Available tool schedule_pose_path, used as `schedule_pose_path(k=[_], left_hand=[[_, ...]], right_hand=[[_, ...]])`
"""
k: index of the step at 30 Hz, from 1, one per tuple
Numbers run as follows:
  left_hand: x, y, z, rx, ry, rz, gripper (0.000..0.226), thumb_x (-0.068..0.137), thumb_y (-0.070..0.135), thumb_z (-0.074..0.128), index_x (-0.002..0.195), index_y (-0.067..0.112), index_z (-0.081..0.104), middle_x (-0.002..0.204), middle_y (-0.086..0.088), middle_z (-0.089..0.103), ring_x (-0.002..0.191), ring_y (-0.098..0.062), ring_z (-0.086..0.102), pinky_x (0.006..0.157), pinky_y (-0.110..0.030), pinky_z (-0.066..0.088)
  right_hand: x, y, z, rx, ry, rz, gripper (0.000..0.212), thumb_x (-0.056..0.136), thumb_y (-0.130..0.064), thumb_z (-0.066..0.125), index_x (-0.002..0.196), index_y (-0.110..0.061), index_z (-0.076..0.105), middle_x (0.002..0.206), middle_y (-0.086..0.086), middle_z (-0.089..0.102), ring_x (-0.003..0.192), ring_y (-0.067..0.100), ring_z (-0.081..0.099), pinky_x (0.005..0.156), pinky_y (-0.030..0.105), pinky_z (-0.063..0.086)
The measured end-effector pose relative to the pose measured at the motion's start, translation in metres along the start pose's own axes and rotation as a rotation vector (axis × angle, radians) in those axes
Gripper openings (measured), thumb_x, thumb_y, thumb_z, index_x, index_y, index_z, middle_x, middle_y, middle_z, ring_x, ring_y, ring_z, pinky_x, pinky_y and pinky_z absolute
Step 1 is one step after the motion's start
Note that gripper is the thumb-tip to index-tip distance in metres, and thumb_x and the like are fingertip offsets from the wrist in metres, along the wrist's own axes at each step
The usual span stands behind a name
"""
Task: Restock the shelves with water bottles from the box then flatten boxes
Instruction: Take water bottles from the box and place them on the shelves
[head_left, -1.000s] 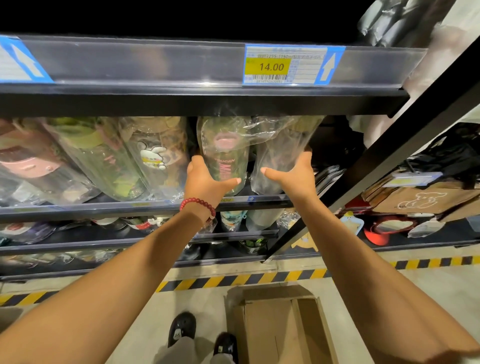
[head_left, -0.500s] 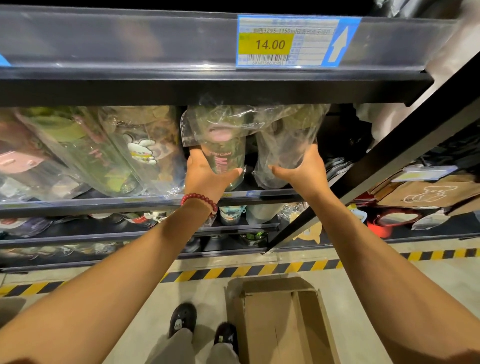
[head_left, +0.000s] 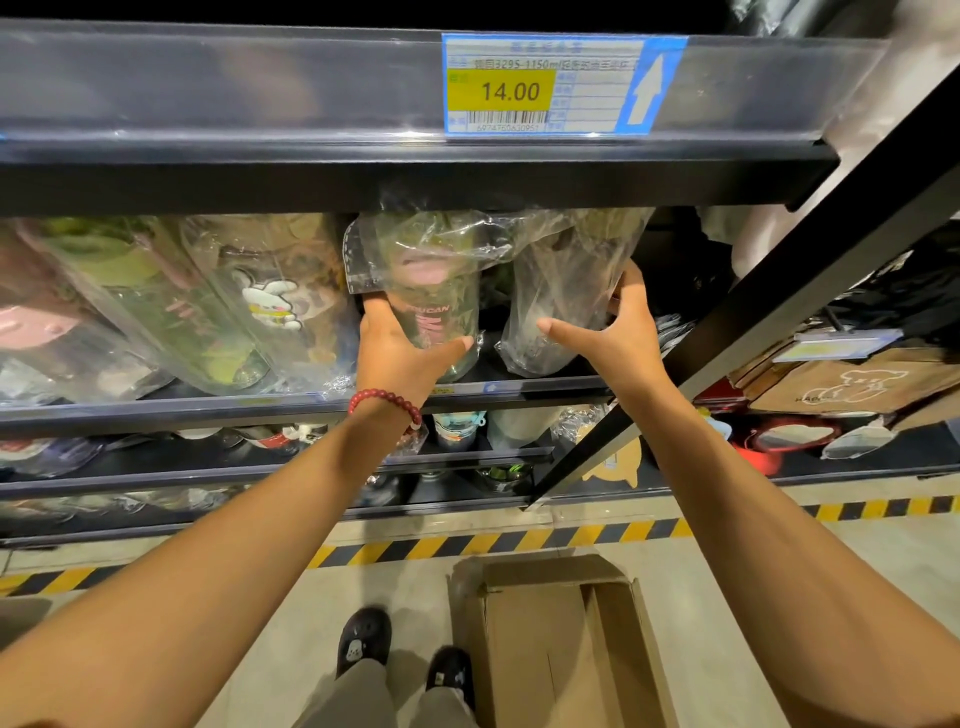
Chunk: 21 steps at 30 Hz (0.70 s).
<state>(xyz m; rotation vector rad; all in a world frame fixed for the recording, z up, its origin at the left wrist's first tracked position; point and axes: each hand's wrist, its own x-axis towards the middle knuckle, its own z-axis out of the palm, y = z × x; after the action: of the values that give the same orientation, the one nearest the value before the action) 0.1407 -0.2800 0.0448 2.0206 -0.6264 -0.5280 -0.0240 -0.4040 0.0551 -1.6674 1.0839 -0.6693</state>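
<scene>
Head view: each hand (head_left: 400, 353) (head_left: 618, 332) apparently cups a bagged bottle (head_left: 431, 291) (head_left: 566, 291).

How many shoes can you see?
2: left shoe and right shoe, side by side on the floor, left of the cardboard box.

Both hands, left (head_left: 402, 348) and right (head_left: 618, 330), reach forward, fingers curled.
</scene>
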Motion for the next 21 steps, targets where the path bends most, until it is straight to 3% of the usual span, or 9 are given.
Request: schedule_pose_path(k=[4,7,12,17,21], left_hand=[[-0.001,0.001,-0.002,0.016,0.014,0.015,0.058,0.067,0.031,0.084,0.095,0.016,0.035,0.094,0.0,0.042,0.074,-0.009,0.041,0.07,-0.025,0.04],[-0.003,0.001,-0.003,0.027,0.012,0.029,0.06,0.067,0.032,0.084,0.099,0.016,0.036,0.102,-0.003,0.046,0.087,-0.016,0.046,0.078,-0.028,0.045],[-0.005,0.002,-0.009,0.052,-0.033,0.012,0.069,0.065,0.032,0.085,0.111,0.014,0.038,0.122,-0.008,0.048,0.108,-0.02,0.05,0.091,-0.029,0.044],[-0.019,0.01,-0.023,0.106,-0.069,0.02,0.081,0.069,0.029,0.083,0.131,0.008,0.036,0.134,-0.01,0.043,0.121,-0.023,0.046,0.088,-0.024,0.037],[-0.047,0.014,-0.048,0.211,-0.098,0.034,0.095,0.07,0.032,0.081,0.145,0.009,0.026,0.146,-0.011,0.036,0.132,-0.026,0.038,0.104,-0.034,0.034]], right_hand=[[0.0,0.002,0.002,0.013,0.021,-0.014,0.093,0.07,-0.027,0.083,0.143,-0.026,0.026,0.127,-0.013,0.043,0.116,0.004,0.045,0.085,0.009,0.035],[-0.002,0.003,0.003,0.016,0.025,-0.013,0.095,0.07,-0.027,0.083,0.144,-0.026,0.024,0.13,-0.011,0.041,0.117,0.004,0.042,0.083,0.007,0.034],[-0.015,0.006,0.008,-0.078,0.029,0.018,0.09,0.07,-0.032,0.082,0.142,-0.023,0.029,0.138,-0.001,0.041,0.123,0.013,0.042,0.096,0.025,0.037],[-0.045,-0.007,0.009,-0.135,0.037,0.0,0.082,0.073,-0.026,0.08,0.14,-0.024,0.032,0.129,-0.01,0.038,0.117,0.009,0.04,0.095,0.027,0.036],[-0.079,-0.015,0.008,-0.196,0.022,0.006,0.076,0.077,-0.027,0.076,0.141,-0.025,0.034,0.137,-0.004,0.04,0.123,0.013,0.043,0.104,0.036,0.04]])
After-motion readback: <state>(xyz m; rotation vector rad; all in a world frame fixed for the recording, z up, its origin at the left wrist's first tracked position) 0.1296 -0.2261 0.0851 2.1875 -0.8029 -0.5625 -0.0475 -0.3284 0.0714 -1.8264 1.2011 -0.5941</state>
